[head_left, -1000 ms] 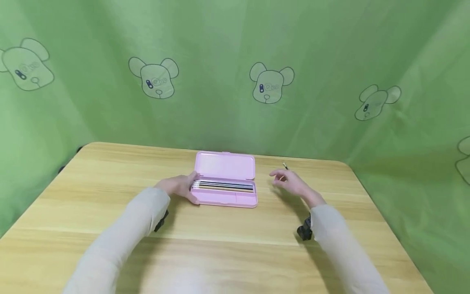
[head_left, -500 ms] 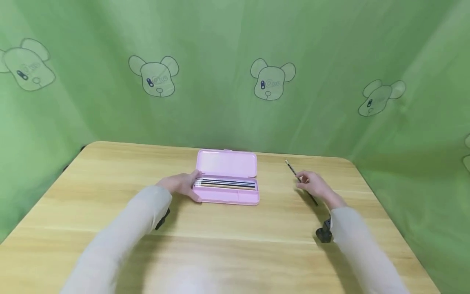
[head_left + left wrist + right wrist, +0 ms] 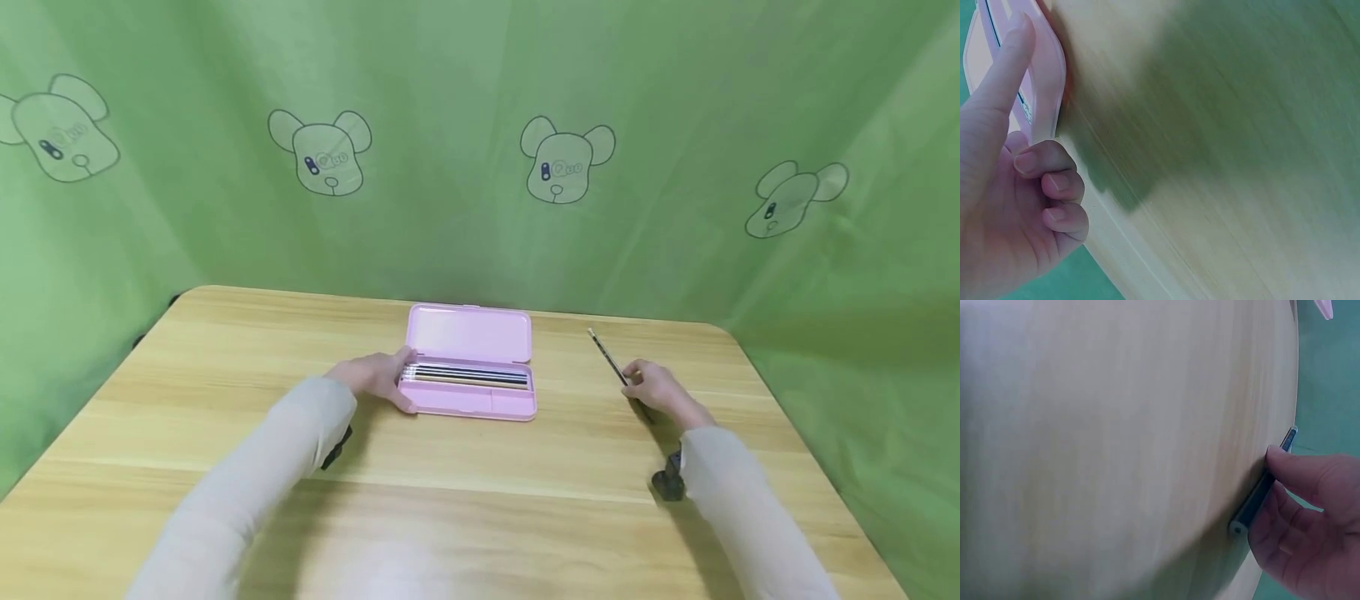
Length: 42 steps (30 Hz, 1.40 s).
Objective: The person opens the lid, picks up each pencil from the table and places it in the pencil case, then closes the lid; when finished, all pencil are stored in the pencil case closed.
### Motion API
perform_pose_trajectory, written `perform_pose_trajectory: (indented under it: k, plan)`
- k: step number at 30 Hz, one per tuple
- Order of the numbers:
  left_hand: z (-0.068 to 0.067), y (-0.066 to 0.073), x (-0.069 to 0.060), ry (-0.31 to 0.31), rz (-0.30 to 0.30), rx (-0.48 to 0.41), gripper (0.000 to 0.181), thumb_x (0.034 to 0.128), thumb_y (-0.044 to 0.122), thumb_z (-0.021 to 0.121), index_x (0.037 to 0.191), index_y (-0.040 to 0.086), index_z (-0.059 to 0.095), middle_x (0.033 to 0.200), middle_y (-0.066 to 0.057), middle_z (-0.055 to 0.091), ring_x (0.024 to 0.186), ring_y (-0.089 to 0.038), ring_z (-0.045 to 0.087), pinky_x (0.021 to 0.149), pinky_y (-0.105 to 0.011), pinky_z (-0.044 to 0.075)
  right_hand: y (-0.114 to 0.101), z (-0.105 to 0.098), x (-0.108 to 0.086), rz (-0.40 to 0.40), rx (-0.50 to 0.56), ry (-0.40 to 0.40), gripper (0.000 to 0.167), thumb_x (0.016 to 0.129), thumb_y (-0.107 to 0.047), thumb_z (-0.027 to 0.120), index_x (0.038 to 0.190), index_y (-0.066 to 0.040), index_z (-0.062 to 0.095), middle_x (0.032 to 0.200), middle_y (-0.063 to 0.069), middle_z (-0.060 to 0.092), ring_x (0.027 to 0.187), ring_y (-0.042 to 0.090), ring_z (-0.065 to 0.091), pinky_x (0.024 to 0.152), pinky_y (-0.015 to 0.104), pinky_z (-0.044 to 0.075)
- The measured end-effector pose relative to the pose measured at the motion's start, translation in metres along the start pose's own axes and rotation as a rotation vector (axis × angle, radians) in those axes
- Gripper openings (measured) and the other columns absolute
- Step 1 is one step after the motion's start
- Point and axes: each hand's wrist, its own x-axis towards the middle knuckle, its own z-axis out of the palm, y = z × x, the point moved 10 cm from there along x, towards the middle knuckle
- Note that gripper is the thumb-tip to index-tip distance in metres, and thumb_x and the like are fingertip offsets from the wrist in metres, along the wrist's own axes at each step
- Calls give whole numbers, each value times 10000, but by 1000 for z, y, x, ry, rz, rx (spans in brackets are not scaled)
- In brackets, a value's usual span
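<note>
An open pink pencil case [image 3: 454, 402] lies on the table with several pencils [image 3: 468, 375] in its back compartment. My left hand [image 3: 375, 377] grips the case's left end. In the left wrist view the thumb [image 3: 1013, 56] lies along the pink case [image 3: 1047, 69] and the other fingers are curled. To the right of the case, my right hand [image 3: 660, 392] pinches a dark pencil [image 3: 606, 354] between thumb and fingers. Its pale tip points to the far left. The right wrist view shows the near end of this dark pencil [image 3: 1254, 503] close to the tabletop.
The wooden table [image 3: 450, 517] has rounded far corners. A green curtain [image 3: 450, 233] with bear-head drawings surrounds it at the back and sides. The case's raised lid [image 3: 471, 333] stands near the table's far edge.
My right hand has moved right, away from the pencil case, and lowered the dark pencil towards the tabletop. My left hand stays on the case.
</note>
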Motion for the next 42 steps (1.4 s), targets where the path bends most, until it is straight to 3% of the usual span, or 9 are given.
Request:
perform_pose_trajectory:
  k: [6, 9, 13, 18, 26, 32, 42]
  plan:
    - [0, -4, 0, 2, -15, -26, 910, 698, 413, 760, 1364, 67, 244, 1361, -247, 392, 1242, -381, 388, 1053, -461, 304, -10, 1, 8, -24, -10, 1, 241, 869, -5, 516, 1078, 112, 491, 1033, 330, 543, 941, 424, 533, 789, 495, 477]
    - [0, -5, 1, 5, -13, -27, 916, 694, 413, 763, 1364, 66, 245, 1362, -252, 389, 1240, -388, 388, 1050, -468, 306, -21, -3, 13, -53, -18, 32, 227, 886, -14, 502, 1086, 93, 501, 975, 282, 559, 856, 360, 544, 709, 437, 485]
    - [-2, -5, 1, 18, -19, -11, 907, 684, 424, 767, 1353, 72, 265, 1360, -246, 397, 1236, -383, 397, 1046, -469, 312, -46, -12, 19, -137, -41, 103, 226, 874, -12, 522, 1083, 71, 529, 907, 233, 568, 777, 302, 532, 646, 385, 468]
    - [-2, -7, 0, 20, -33, -24, 918, 687, 427, 763, 1367, 81, 252, 1372, -235, 390, 1246, -372, 391, 1055, -460, 303, -82, -15, 25, -249, -27, 153, 247, 844, 23, 544, 1085, 72, 557, 883, 232, 583, 801, 329, 553, 676, 412, 484]
    - [7, -9, 0, 7, -33, -33, 940, 681, 432, 766, 1376, 77, 241, 1369, -230, 395, 1245, -370, 393, 1049, -464, 309, -136, 22, 31, -357, -24, 96, 210, 829, 23, 569, 1029, 16, 635, 826, 147, 606, 742, 227, 542, 652, 326, 466]
    - [6, -8, 0, 19, -38, -42, 969, 681, 426, 767, 1398, 71, 221, 1362, -243, 399, 1244, -369, 395, 1049, -464, 310, -178, 48, 31, -470, -114, 89, 174, 808, -5, 618, 971, -27, 678, 800, 77, 609, 743, 201, 547, 688, 348, 470]
    - [1, -8, 0, 31, -60, -55, 944, 673, 426, 772, 1391, 115, 244, 1343, -235, 422, 1226, -366, 416, 1033, -468, 329, -207, 77, 39, -559, -219, 66, 179, 821, -10, 612, 976, -42, 696, 850, 70, 634, 815, 221, 593, 784, 383, 492]
